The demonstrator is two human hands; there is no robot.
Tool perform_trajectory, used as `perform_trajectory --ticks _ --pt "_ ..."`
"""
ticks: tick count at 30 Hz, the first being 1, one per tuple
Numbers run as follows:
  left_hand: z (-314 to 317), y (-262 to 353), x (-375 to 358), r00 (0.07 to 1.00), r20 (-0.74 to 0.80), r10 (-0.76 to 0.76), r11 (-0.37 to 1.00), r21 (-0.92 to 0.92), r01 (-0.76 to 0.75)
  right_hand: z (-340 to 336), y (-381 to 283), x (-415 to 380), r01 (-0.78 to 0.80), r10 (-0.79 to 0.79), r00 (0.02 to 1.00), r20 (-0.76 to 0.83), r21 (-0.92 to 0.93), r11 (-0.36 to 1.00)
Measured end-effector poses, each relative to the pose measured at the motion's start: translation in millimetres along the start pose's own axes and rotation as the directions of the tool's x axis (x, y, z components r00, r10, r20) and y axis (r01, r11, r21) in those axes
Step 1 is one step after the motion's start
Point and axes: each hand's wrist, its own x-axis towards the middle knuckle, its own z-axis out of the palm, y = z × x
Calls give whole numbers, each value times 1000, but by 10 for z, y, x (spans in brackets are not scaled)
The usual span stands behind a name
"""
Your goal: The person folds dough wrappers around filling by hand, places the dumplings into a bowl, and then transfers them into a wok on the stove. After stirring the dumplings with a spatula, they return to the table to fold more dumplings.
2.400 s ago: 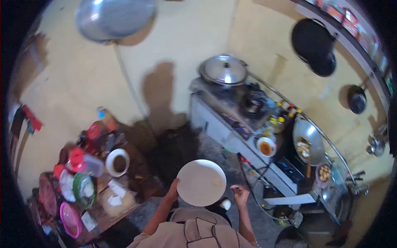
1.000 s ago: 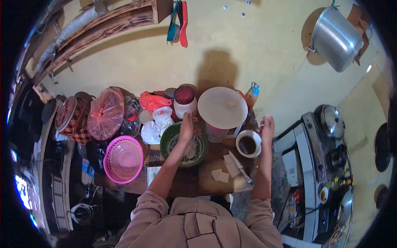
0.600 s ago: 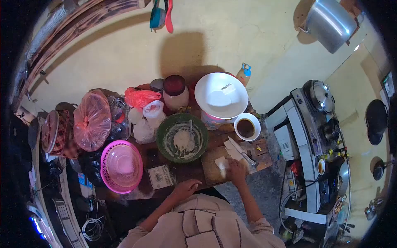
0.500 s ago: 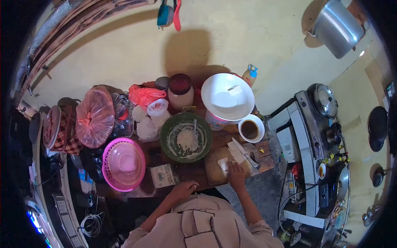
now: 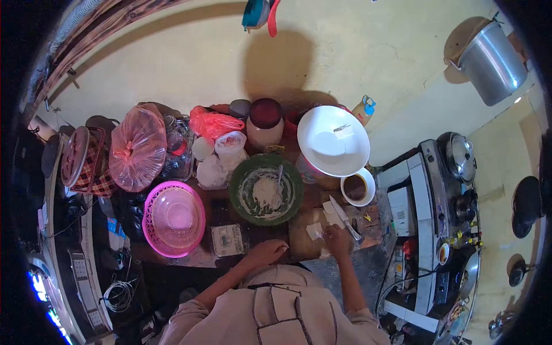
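My right hand (image 5: pixel 337 240) is over the wooden cutting board (image 5: pixel 302 246), fingers pinched at the edge of a thin white slice (image 5: pixel 314 231). Another white slice (image 5: pixel 333 214) lies just beyond, and beside it is a knife (image 5: pixel 347 218) with its handle toward me. My left hand (image 5: pixel 270 253) rests loosely closed at the table's front edge, with nothing visible in it. Ahead of it stands a green bowl (image 5: pixel 237 198) of thick pale batter, a spoon (image 5: pixel 280 175) leaning inside. A flat white packet with green print (image 5: pixel 227 240) lies to the left of that hand.
A pink basket (image 5: pixel 150 230) sits at the left, near tied plastic bags (image 5: pixel 138 149) and a red-lidded jar (image 5: pixel 265 129). At the back right are a large white basin (image 5: pixel 322 164) and a white bowl of dark liquid (image 5: pixel 369 192). A stove (image 5: pixel 440 172) stands farther right.
The view has shifted slightly. My right hand has drawn back from on top of the near slice to its right edge, and that slice has turned. My left hand has lifted and curled.
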Motion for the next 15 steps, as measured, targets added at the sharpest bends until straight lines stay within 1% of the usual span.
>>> perform_trajectory --ticks 1,2,4,5,7,8,10,11,12,13,15 --pt "3 28 59 1000 1 25 1000 -1 -25 -44 -156 35 -34 44 998 -41 225 974" --pt "11 66 119 999 -41 -23 1000 -20 22 -77 -318 73 -56 96 993 -69 440 896" --pt "-55 282 171 985 -120 -121 991 -67 114 -130 -660 197 -142 85 987 134 504 852" --pt "-141 361 168 971 -150 -185 964 -222 149 -116 -795 282 -187 70 969 235 525 830" --pt "-324 450 131 930 -184 -319 837 -515 185 172 -888 517 -86 -6 986 165 547 833" --pt "-368 393 103 901 -293 -320 888 -425 177 300 -911 636 -32 -48 991 128 555 831" --pt "-417 202 -14 819 -497 -287 953 -235 192 223 -1189 1004 126 -126 992 -25 377 918" --pt "-448 87 -54 798 -536 -277 961 -169 220 164 -1308 1228 199 -178 979 -99 274 941" --pt "-468 -44 -111 779 -568 -266 962 -103 254 205 -1342 1456 384 -386 919 -73 -47 922" --pt "-460 -136 -156 764 -593 -256 955 -34 294 327 -1326 1638 527 -557 830 16 -349 775" --pt "-446 -219 -178 692 -707 -144 989 -75 129 687 -1150 1904 623 -705 707 43 -509 594"
